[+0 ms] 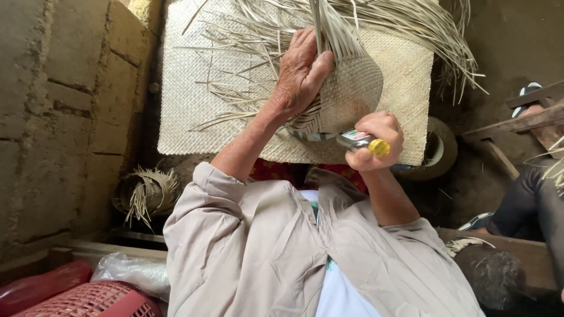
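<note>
Two bare hands are working on a piece of weaving in the head view, the only view here. The left hand [301, 73] is gripping the half-woven basket [351, 91], with the thumb pressing on its woven face and the fingers curling round the loose strips [329, 23] that are standing up from its top edge. The right hand [380, 141] is closing in a fist round a small bottle [359, 141], whose yellow cap [379, 147] is sticking out on the near side of the fist; the bottle's other end is touching or nearly touching the lower edge of the basket, and which of the two is hard to tell. The basket is sitting between the two hands, held up over a pale woven mat [188, 100] that is lying flat beneath it. More loose strips are fanning out over the mat's far end. Both arms are wearing beige sleeves [235, 235] pushed up above the wrists. A smaller unfinished basket [147, 191] is lying by the wall at the left. A red plastic basket [100, 300] is showing in the bottom left corner, with a clear plastic bag [132, 271] just beside it. Another person's dark-clad leg [531, 199] is showing at the right edge.
</note>
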